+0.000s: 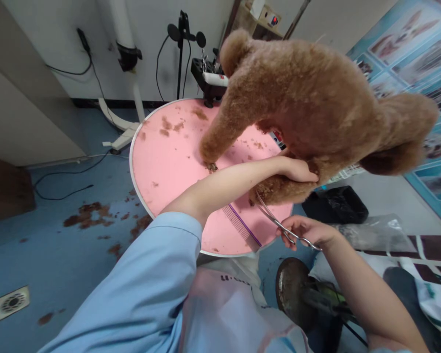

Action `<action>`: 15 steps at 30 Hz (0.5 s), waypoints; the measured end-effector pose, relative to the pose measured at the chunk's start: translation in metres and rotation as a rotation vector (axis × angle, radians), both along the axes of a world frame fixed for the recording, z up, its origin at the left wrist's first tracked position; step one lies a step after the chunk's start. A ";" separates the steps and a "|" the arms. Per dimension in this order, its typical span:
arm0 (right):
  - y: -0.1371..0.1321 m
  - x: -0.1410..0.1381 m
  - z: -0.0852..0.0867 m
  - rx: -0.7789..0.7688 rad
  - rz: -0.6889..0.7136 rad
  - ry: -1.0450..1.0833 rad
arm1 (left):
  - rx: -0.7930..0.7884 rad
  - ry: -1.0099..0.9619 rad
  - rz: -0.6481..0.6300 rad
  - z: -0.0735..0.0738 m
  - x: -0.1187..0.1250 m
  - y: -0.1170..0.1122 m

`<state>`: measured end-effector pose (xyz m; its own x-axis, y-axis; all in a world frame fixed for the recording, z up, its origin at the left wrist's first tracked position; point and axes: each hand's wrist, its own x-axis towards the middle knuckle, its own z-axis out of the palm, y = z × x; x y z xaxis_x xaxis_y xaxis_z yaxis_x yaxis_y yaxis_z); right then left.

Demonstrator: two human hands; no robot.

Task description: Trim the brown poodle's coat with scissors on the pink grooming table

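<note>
A brown curly-coated dog [297, 88] stands on a round pink grooming table [161, 166], its head toward the right. My left hand [299, 170] reaches under the body and is closed round the upper part of a front leg [282, 190]. In my right hand [306, 229] is a pair of curved metal scissors [270, 212], with fingers through the handle loops. The scissor blades point up and left, with the tips at the fur near the paw of that leg. A purple-backed comb [242, 225] lies on the table below my left forearm.
Loose fur clippings [169, 125] dot the table, and more fur [88, 214] lies on the blue floor. A black tool holder [211, 81] is fixed at the table's far edge. At the right are a black bin [334, 206] and a round stool seat [292, 289].
</note>
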<state>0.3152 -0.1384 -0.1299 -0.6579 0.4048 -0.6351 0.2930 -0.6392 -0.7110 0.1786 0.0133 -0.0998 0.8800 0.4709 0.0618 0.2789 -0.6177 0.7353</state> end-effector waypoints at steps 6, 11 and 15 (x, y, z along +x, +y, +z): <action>0.003 -0.011 -0.005 -0.030 0.030 -0.185 | 0.066 0.019 -0.005 0.002 0.002 -0.004; -0.013 -0.014 -0.006 -0.117 0.067 -0.192 | 0.088 0.021 -0.002 0.000 0.004 -0.006; -0.026 -0.011 -0.004 -0.153 0.061 -0.097 | 0.101 0.026 -0.002 0.001 0.004 -0.008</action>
